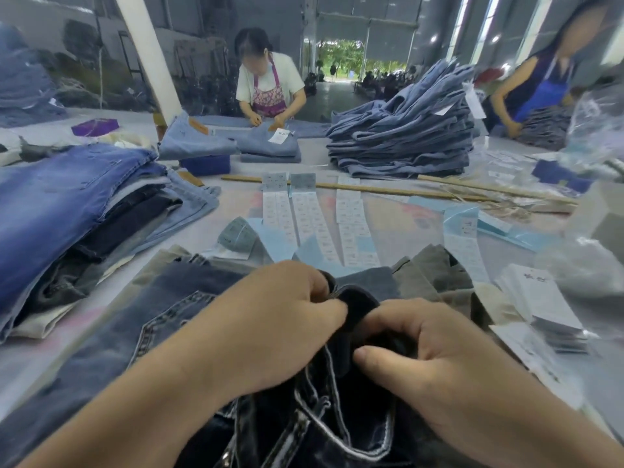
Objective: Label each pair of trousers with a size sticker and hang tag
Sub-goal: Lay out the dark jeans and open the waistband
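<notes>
dark denim trousers (324, 410) bunched at near table edge, white contrast stitching, waistband fold raised, size sticker strips (351, 228) lying flat in rows mid-table, white hang tag stack (543, 305) at right

Open tabletop (398, 214) is left ahead, partly covered by flat sticker strips (351, 228). The left side is blocked by a stack of folded jeans (67, 211), the right by a hang tag pile (543, 305), the far side by wooden sticks (371, 190) and a tall denim stack (405, 130).

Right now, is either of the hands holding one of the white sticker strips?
No: both the left hand and the right hand grip the dark jeans, while the sticker strips lie untouched farther up the table.
</notes>
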The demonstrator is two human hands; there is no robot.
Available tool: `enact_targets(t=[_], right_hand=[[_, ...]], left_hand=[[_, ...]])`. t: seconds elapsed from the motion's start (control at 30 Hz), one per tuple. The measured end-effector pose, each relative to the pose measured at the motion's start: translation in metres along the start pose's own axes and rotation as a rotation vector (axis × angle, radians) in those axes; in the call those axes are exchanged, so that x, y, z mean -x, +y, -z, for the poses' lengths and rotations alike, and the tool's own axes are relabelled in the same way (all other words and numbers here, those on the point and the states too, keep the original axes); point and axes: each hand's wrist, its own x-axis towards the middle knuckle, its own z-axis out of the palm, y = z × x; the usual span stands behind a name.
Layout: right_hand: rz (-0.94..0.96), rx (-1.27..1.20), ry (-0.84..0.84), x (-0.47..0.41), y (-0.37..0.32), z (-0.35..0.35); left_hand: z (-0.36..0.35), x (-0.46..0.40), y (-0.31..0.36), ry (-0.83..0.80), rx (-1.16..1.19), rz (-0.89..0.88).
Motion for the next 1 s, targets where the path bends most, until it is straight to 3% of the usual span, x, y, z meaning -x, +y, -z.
enact_targets(t=[0.17, 0.3, 0.6, 0.87, 1.0], right_hand=[[-0.08, 0.047, -0.059, -0.001, -0.005, 0.005], [-0.06, 0.172, 0.045, -0.001, -0.002, 0.009], [-0.042, 0.32, 0.005, -0.003, -0.003, 0.019], [-0.084, 0.373, -0.007, -0.017, -0.006, 0.056], [-0.152, 0.382, 0.019, -0.037, 0.002, 0.08]], left_hand=[[-0.003, -0.004, 0.002, -0.028, -0.058, 0.043], [-0.002, -0.006, 0.006, 0.023, -0.124, 0.033], [0.003, -0.012, 0.02, 0.298, -0.143, -0.03], [0.023, -0.055, 0.012, 0.495, 0.021, -0.039], [0.022, -0.097, -0.014, 0.373, 0.039, 0.119]])
